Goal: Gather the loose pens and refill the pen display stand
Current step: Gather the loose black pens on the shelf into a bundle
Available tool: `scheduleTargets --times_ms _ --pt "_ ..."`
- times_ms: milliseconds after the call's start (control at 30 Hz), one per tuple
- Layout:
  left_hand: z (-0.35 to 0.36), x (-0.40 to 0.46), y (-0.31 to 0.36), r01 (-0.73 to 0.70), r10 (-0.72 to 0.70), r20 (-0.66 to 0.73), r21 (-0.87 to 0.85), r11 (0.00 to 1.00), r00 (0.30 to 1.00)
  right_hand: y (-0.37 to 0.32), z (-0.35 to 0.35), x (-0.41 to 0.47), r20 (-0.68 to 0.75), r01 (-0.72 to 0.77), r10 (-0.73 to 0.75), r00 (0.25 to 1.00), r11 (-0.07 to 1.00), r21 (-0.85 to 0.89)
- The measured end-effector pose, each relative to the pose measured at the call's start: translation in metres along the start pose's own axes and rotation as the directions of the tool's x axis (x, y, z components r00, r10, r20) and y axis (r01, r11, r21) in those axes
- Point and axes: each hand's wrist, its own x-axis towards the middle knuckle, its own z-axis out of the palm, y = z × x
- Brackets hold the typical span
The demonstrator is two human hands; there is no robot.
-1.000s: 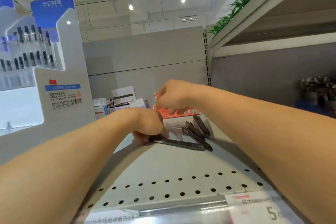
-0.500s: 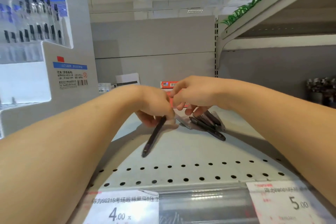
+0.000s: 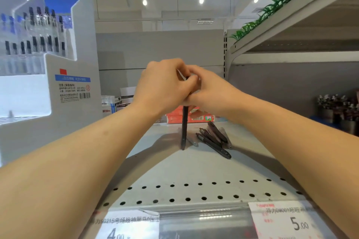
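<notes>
Two price tags, one (image 3: 129, 227) at the left and one (image 3: 285, 221) at the right, sat on the front rail nearest the camera, and behind them ran the perforated edge of the grey shelf (image 3: 194, 172). Both bare forearms reached out over that shelf and met above its middle. The left hand (image 3: 163, 85) was curled round the upper part of a black pen (image 3: 184, 128), which hung almost upright with its lower tip just at or above the shelf; whether it touched, I could not tell. The right hand (image 3: 209, 91) pressed against the left, its fingers bent in at the pen's top; whether they actually pinched the pen was hidden. Just right of the hanging pen lay the loose pens (image 3: 213, 139), a small heap of dark barrels flat on the shelf, untouched. Beyond them stood a red box (image 3: 191, 116) and some small cartons (image 3: 112, 101). The pen display stand (image 3: 58, 60) rose at the far left, well apart from the hands, rows of pens already in it. The gathering step seemed to be in hand, with one pen collected. The next move would likely call for the right hand to drop to the heap and pass further pens into the left before carrying the bundle left to the stand
</notes>
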Motion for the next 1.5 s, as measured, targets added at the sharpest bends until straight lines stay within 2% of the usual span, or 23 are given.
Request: scheduleTargets --times_ms 67,100,133,167,233,300,367,433,500,600,667,767,833,900,967,1033,1100,1267,1367,1433,1500 --pt "-0.004 0.003 -0.003 0.113 -0.123 -0.059 -0.158 0.981 0.991 0.001 -0.003 0.002 -0.037 0.012 -0.015 0.999 0.997 -0.072" --pt "-0.004 0.005 -0.007 0.201 -0.214 -0.031 -0.232 0.952 0.976 0.000 -0.004 0.002 -0.039 0.020 -0.024 0.999 0.995 -0.098" --pt "-0.004 0.005 -0.012 0.291 -0.287 0.049 -0.230 0.929 0.957 0.000 -0.003 0.002 -0.031 0.033 -0.037 0.999 0.992 -0.124" --pt "-0.001 0.004 -0.017 0.364 -0.337 0.178 -0.146 0.920 0.924 0.000 -0.002 0.001 -0.017 0.048 -0.051 0.999 0.988 -0.149" --pt "0.009 -0.004 -0.026 0.421 -0.406 0.469 0.078 0.904 0.785 -0.001 0.001 -0.001 0.001 0.070 -0.071 0.997 0.982 -0.174" --pt "0.019 -0.010 -0.032 0.402 -0.436 0.623 0.205 0.892 0.650 -0.001 0.002 0.000 0.001 0.076 -0.077 0.997 0.983 -0.165" --pt "0.025 -0.011 -0.036 0.311 -0.423 0.697 0.291 0.905 0.579 -0.002 -0.001 0.001 0.014 0.065 -0.064 0.998 0.990 -0.129" --pt "0.029 -0.012 -0.037 0.095 -0.354 0.755 0.364 0.926 0.552 -0.003 -0.003 0.001 0.045 0.037 -0.034 0.998 0.998 -0.057" --pt "0.035 -0.017 -0.031 -0.063 -0.268 0.808 0.350 0.935 0.525 -0.003 -0.004 0.000 0.070 0.010 -0.011 0.998 1.000 0.008" --pt "0.046 -0.021 -0.020 -0.265 -0.208 0.857 0.363 0.894 0.471 -0.001 -0.006 0.000 0.074 0.021 -0.017 0.997 0.998 -0.060" --pt "0.048 -0.018 -0.022 -0.248 -0.265 0.841 0.415 0.875 0.473 0.000 -0.008 0.000 0.063 0.032 -0.024 0.998 0.992 -0.125" --pt "0.037 -0.011 -0.035 -0.014 -0.434 0.779 0.493 0.870 0.453 0.001 -0.009 -0.001 0.063 0.016 -0.007 0.998 0.989 -0.147" --pt "0.023 -0.006 -0.043 0.140 -0.477 0.753 0.469 0.872 0.453 0.002 -0.011 -0.001 0.072 -0.017 0.025 0.997 0.994 -0.107" --pt "0.009 -0.001 -0.049 0.343 -0.454 0.733 0.312 0.886 0.506 0.002 -0.012 -0.002 0.063 -0.037 0.045 0.997 0.992 -0.124" --pt "-0.006 0.004 -0.052 0.518 -0.384 0.751 0.066 0.853 0.537 0.003 -0.013 -0.001 0.047 -0.050 0.057 0.997 0.989 -0.141" --pt "-0.018 0.005 -0.050 0.537 -0.250 0.809 -0.093 0.838 0.531 0.004 -0.012 -0.001 0.032 -0.075 0.079 0.996 0.991 -0.111" --pt "-0.023 0.004 -0.045 0.513 -0.170 0.828 -0.157 0.844 0.534 0.004 -0.011 -0.001 0.024 -0.087 0.090 0.996 0.991 -0.099" --pt "-0.021 0.001 -0.034 0.470 -0.149 0.809 -0.171 0.866 0.568 0.005 -0.012 -0.001 0.047 -0.046 0.055 0.997 0.981 -0.189" --pt "-0.019 0.001 -0.034 0.448 -0.140 0.810 -0.162 0.879 0.569 0.004 -0.010 0.001 0.078 -0.032 0.042 0.996 0.992 -0.126" --pt "-0.018 0.001 -0.033 0.451 -0.135 0.824 -0.158 0.878 0.551 0.003 -0.010 0.001 0.075 -0.033 0.038 0.996 0.997 -0.068" --pt "-0.019 0.000 -0.033 0.481 -0.146 0.852 -0.135 0.866 0.503 0.001 -0.010 0.000 0.059 -0.028 0.031 0.998 0.998 -0.053"
